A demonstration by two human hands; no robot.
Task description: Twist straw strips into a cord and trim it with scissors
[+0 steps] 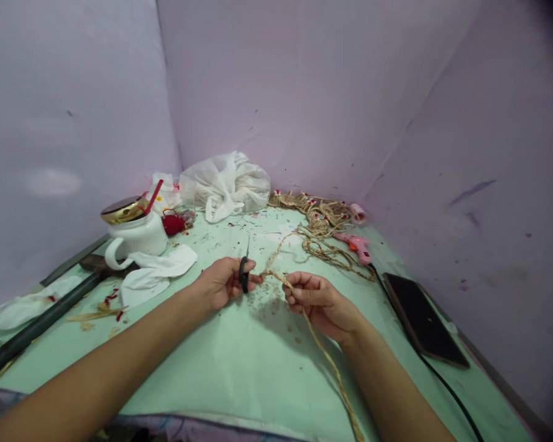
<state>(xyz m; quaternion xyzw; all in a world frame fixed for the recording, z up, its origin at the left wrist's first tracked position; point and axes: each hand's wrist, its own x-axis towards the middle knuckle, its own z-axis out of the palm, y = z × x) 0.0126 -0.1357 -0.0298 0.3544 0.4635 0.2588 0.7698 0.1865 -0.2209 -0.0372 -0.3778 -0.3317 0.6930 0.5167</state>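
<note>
My left hand (221,285) is closed around a pair of small scissors (244,276) with black handles, their blades pointing away from me. Its fingertips also meet one end of a braided straw-coloured cord (328,356). A short stretch of that cord spans the gap to my right hand (320,304), which pinches it between thumb and fingers. From there the cord trails down to the front edge of the table. A thinner strand runs back from the held part towards a pile of coiled cord (322,218).
On the right lie a pink glue gun (357,247) with a black cable, a phone (426,319) and a pink roll (357,213). Leftward are a white mug (141,238), white cloth (159,276), red yarn (174,222) and a hammer-like tool (50,313). A plastic bag (228,181) rests behind.
</note>
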